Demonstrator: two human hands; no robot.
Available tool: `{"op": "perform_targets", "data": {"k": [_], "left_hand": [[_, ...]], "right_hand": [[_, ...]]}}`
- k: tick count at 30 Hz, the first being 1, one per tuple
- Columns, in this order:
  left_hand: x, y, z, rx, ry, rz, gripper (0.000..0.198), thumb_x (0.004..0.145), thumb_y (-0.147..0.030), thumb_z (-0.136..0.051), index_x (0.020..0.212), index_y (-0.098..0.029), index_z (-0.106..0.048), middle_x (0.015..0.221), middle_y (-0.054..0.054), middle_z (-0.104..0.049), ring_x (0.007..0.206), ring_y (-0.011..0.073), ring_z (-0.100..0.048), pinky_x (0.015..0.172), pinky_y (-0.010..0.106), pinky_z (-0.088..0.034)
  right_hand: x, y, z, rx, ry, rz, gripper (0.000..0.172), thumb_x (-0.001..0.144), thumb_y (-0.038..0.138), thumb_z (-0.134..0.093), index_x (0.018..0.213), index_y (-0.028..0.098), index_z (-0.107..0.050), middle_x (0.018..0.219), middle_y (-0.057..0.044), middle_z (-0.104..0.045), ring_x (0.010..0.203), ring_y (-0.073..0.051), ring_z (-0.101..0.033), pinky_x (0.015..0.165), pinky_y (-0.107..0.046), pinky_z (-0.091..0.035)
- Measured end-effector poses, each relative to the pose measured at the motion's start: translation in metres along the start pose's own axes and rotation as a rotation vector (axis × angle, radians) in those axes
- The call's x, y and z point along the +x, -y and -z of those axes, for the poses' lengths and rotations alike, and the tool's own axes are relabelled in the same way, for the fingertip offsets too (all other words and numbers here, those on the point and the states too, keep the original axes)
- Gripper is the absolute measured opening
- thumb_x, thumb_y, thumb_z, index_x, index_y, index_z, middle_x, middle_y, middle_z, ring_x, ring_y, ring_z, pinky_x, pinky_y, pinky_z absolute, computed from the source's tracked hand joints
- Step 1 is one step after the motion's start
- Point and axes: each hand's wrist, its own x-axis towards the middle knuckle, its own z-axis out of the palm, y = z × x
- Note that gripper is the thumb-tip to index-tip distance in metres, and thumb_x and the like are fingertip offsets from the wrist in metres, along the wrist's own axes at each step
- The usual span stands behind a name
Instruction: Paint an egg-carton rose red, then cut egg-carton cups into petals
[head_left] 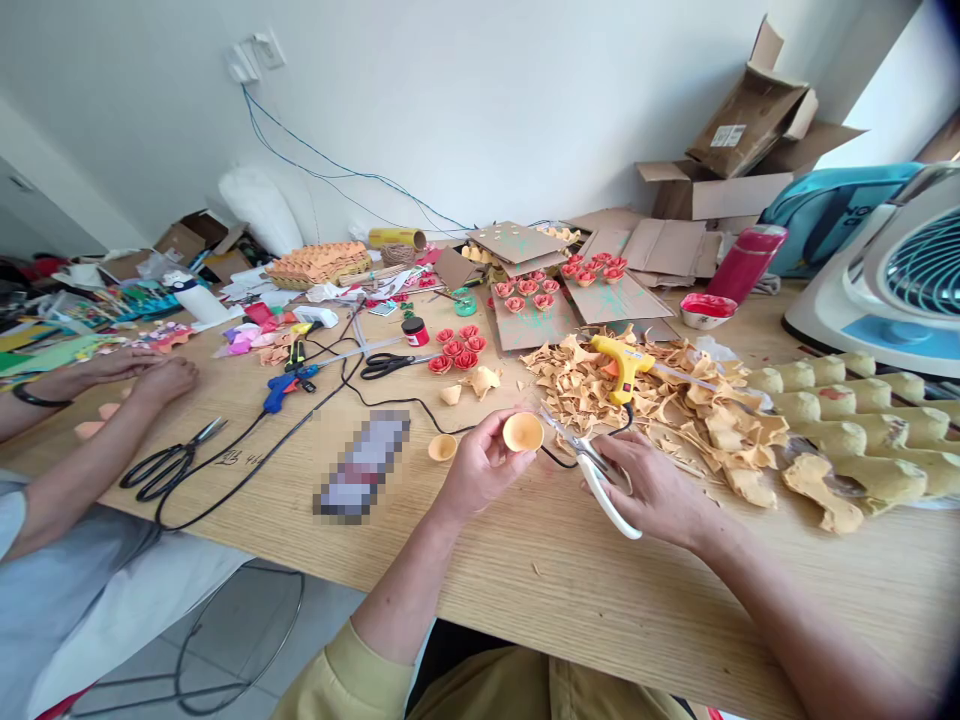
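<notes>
My left hand (480, 468) pinches a small orange egg-carton cup (523, 432), its hollow turned toward me. In my right hand (652, 485) is a pair of white-handled scissors (606, 492), fingers through the loops, with the blades pointing at the cup's right edge. Whether the blades touch the cup I cannot tell. Another cut cup (442, 448) rests on the table left of my left hand. Just behind lie more egg-carton pieces (480, 381). A heap of torn carton scraps (577, 380) spreads beyond the scissors.
A yellow glue gun (622, 368) lies on the scraps. Red paper flowers (457, 350), black scissors (394, 365), a blue glue gun (285, 390) and its black cable stand further left. Egg trays (862, 420) and a fan (892, 270) are at right. A co-worker's hands (161, 380) are at far left.
</notes>
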Motion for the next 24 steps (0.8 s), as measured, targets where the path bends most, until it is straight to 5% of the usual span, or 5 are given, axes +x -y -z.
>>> {"op": "perform_targets", "data": {"k": [15, 24], "left_hand": [[-0.002, 0.000, -0.001, 0.111, 0.103, 0.059, 0.024, 0.076, -0.022, -0.073, 0.099, -0.015, -0.070, 0.093, 0.005, -0.072, 0.087, 0.0172, -0.065, 0.083, 0.028, -0.055], [-0.001, -0.009, -0.003, 0.034, 0.111, 0.078, 0.029, 0.070, -0.022, -0.074, 0.098, -0.014, -0.072, 0.100, 0.007, -0.074, 0.095, 0.0199, -0.067, 0.089, 0.031, -0.056]], "right_hand": [[-0.002, -0.001, 0.000, -0.026, 0.010, 0.095, 0.013, 0.094, 0.031, -0.054, 0.086, 0.021, -0.054, 0.079, -0.004, -0.065, 0.077, -0.020, -0.058, 0.084, -0.036, -0.041], [-0.001, 0.004, 0.006, 0.007, 0.009, 0.106, 0.022, 0.095, 0.034, -0.052, 0.077, 0.023, -0.047, 0.069, -0.001, -0.059, 0.071, -0.018, -0.055, 0.080, -0.035, -0.041]]}}
